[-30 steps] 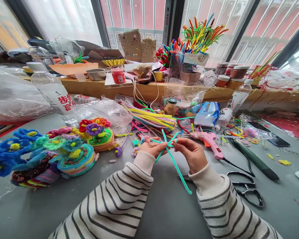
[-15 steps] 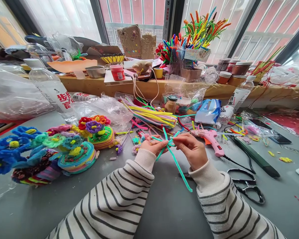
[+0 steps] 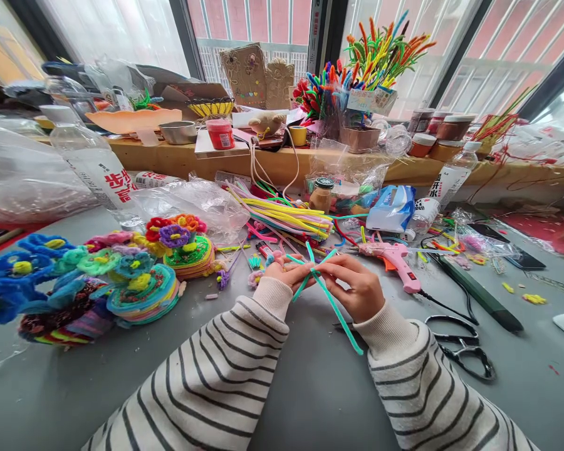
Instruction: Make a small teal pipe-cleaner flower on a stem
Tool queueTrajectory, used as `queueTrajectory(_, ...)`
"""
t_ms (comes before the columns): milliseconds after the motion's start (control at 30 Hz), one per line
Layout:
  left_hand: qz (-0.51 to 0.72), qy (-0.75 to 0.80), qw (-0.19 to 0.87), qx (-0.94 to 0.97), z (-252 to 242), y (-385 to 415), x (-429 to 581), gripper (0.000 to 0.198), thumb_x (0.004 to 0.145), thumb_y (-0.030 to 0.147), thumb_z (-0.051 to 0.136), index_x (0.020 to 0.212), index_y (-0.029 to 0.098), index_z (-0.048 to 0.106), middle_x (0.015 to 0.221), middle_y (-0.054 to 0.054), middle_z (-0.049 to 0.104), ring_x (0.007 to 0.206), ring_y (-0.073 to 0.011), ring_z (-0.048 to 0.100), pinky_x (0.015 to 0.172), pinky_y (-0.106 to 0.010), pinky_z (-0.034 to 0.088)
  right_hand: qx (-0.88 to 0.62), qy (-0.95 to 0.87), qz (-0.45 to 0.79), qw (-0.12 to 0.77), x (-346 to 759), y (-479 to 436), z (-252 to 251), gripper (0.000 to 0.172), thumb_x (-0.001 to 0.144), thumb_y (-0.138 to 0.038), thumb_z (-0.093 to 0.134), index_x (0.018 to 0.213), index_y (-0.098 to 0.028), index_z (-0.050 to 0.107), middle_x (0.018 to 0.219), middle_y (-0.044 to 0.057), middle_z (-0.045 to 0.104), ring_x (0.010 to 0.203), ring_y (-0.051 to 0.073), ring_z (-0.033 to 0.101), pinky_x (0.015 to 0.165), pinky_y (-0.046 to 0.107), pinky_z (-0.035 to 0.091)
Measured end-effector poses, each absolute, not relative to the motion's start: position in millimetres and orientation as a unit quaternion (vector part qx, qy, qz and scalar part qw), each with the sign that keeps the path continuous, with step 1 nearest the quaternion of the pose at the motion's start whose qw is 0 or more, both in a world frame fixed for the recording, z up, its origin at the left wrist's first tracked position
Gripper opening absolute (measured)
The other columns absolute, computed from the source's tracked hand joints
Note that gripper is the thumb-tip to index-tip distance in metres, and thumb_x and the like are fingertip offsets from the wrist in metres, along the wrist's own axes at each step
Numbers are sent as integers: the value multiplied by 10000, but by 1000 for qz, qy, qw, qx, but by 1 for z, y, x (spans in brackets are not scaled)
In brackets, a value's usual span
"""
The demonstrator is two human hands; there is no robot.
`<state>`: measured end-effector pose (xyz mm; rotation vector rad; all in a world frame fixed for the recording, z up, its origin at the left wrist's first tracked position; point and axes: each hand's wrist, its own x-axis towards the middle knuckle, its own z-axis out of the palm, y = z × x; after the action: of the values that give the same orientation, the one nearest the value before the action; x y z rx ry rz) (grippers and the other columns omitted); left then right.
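Several turquoise pipe cleaners [image 3: 334, 311] cross at one point, their ends fanning out like a star, one long end hanging down to the right. My left hand [image 3: 286, 274] pinches them near the crossing from the left. Thumb and fingertips of my right hand [image 3: 355, 285] press on the same crossing from the right, partly hiding it. Beyond my hands lies a bundle of yellow and pink pipe cleaners [image 3: 286, 216]. A pink glue gun [image 3: 399, 263] rests right of my right hand, and black-handled scissors [image 3: 465, 351] lie beside my right sleeve.
Fuzzy flower pots, including a blue-flowered one [image 3: 66, 307] and a turquoise one [image 3: 143, 297], stand at left. A dark green bar [image 3: 479, 294], a black cord and a water bottle [image 3: 454, 175] are at right. A wooden ledge [image 3: 169, 158] with jars and crafts runs along the back.
My right hand has shifted slightly left, its fingertips closing in on the crossing of the turquoise pipe cleaners. My left hand keeps its pinch.
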<state>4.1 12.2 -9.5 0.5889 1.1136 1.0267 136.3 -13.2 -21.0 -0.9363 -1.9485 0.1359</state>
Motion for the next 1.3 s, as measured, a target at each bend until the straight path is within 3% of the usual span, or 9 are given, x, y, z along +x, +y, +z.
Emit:
queueTrajectory(233, 460, 477, 697, 272, -14, 14, 3, 211, 661, 33, 530, 752, 149, 379, 486, 44, 526, 486, -109, 576, 489, -237, 499, -402, -787, 28, 468, 137, -13, -22, 208, 714, -112, 475, 850, -188, 613, 758, 52, 533, 684, 135, 537, 589, 250, 473)
queueTrajectory(700, 484, 447, 695, 287, -13, 12, 2, 372, 566, 11, 615, 786, 162, 355, 424, 117, 423, 439, -80, 540, 536, -253, 488, -408, -763, 78, 495, 136, -14, -16, 180, 709, -127, 501, 812, -216, 619, 739, 34, 555, 702, 135, 530, 646, 272, 464)
queueTrajectory(867, 473, 465, 692, 284, -7, 13, 2, 317, 590, -13, 584, 771, 150, 381, 464, 66, 503, 476, -105, 567, 526, -257, 493, -453, -737, 112, 490, 135, -17, -15, 142, 699, -183, 522, 824, -176, 590, 726, 38, 584, 630, 127, 518, 537, 247, 450)
queueTrajectory(1033, 472, 470, 680, 306, -7, 11, 0, 324, 575, 30, 615, 752, 148, 371, 491, 31, 554, 471, -108, 573, 489, -227, 494, -510, -705, 112, 480, 134, -15, -17, 119, 701, -266, 520, 665, -162, 564, 640, 30, 560, 525, 112, 449, 502, 257, 409)
queueTrajectory(1300, 467, 460, 681, 325, -13, 11, 0, 422, 497, 81, 682, 676, 176, 311, 453, 63, 536, 433, -105, 559, 455, -241, 495, -518, -652, 262, 488, 133, -13, -23, 189, 708, -328, 490, 619, -162, 504, 605, 13, 505, 540, 110, 460, 487, 229, 399)
